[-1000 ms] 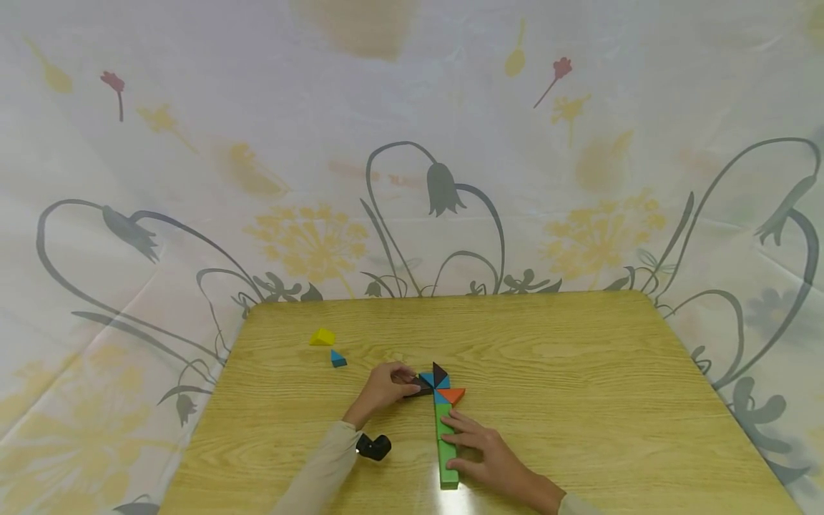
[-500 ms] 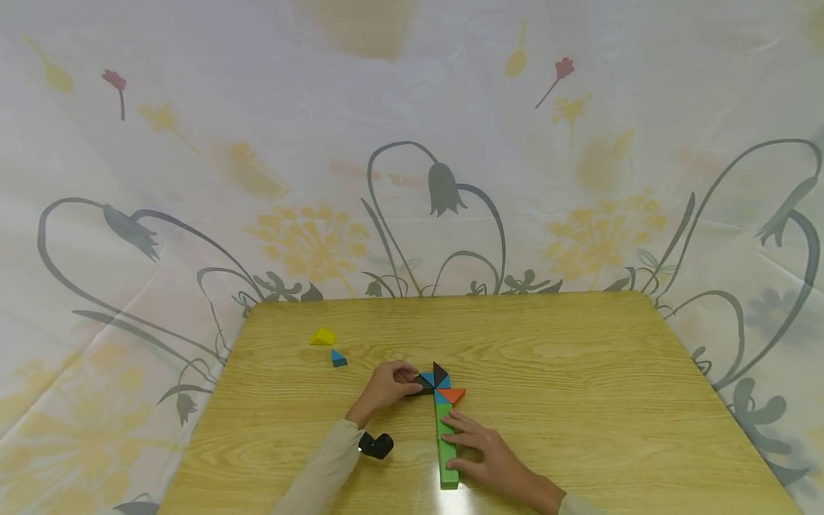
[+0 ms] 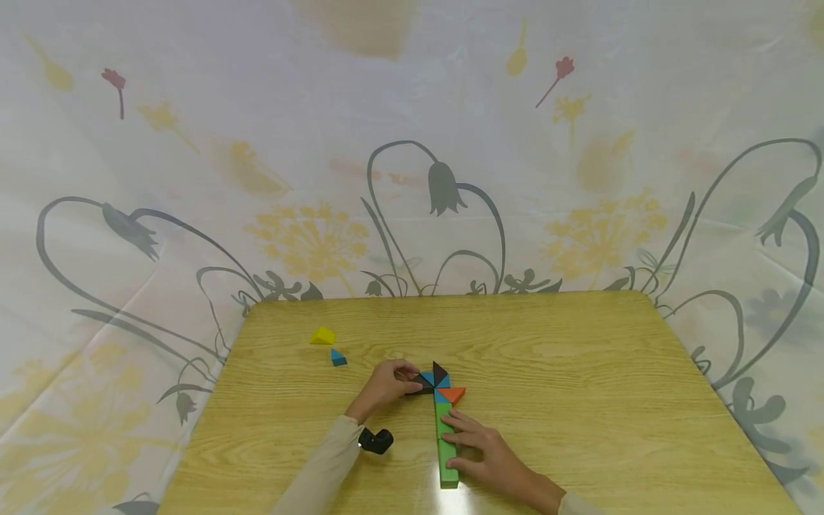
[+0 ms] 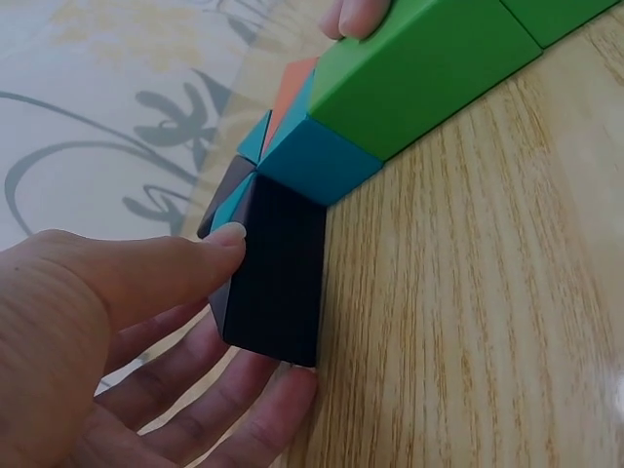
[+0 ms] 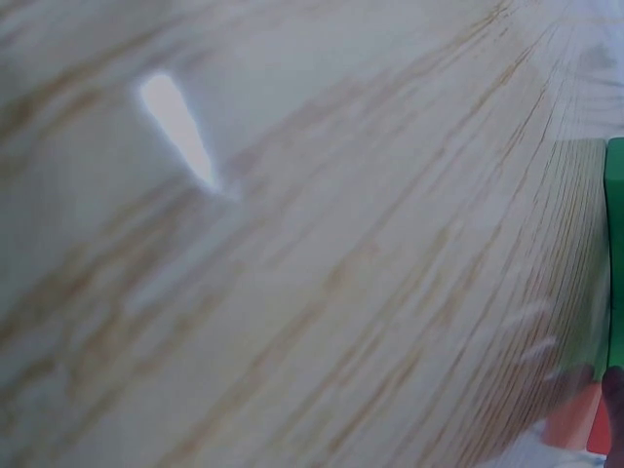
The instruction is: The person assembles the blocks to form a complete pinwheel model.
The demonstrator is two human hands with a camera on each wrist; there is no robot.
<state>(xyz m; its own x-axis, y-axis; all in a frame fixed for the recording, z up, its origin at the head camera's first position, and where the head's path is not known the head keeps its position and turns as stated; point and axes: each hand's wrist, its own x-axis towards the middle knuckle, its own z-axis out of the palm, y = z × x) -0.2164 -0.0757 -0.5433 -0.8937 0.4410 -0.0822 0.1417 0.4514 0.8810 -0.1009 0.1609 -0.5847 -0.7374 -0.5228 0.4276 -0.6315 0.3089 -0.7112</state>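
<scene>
Toy blocks lie together on the table as a pinwheel above a straight stem. In the left wrist view, my left hand (image 4: 117, 331) holds a black triangular block (image 4: 281, 268), thumb on its upper edge and fingers at its outer end. Its inner end meets the blue triangular blocks (image 3: 442, 397) at the centre. A dark triangular block (image 3: 439, 374) points away at the top, and an orange one (image 3: 454, 395) points right. Two green blocks (image 3: 447, 458) end to end form the stem. My right hand (image 3: 492, 454) rests along their right side, fingers spread and fairly straight.
A yellow block (image 3: 322, 336) and a loose blue triangular block (image 3: 338, 358) lie at the back left of the wooden table (image 3: 579, 357). A black device (image 3: 376, 441) sits at my left wrist. Flower-printed cloth (image 3: 412, 236) stands behind the table.
</scene>
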